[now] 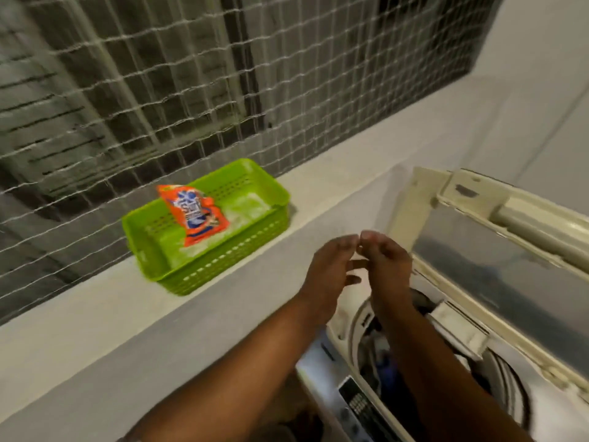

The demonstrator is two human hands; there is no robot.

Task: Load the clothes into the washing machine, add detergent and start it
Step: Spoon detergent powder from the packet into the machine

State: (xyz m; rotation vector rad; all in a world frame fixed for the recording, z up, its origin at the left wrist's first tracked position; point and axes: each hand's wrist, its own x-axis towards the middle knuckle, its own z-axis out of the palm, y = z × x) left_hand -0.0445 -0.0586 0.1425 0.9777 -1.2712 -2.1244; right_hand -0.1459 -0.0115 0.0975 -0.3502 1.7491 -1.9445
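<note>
An orange detergent pouch leans in a green plastic basket on the grey ledge at mid-left. The top-loading washing machine stands at lower right with its lid raised. Dark clothes lie inside the drum. My left hand and my right hand hover together above the drum's left rim, fingertips nearly touching, fingers spread and holding nothing. Both are to the right of the basket and apart from it.
A netted window grille runs behind the ledge. A white wall rises at the right. The machine's control panel sits at the bottom.
</note>
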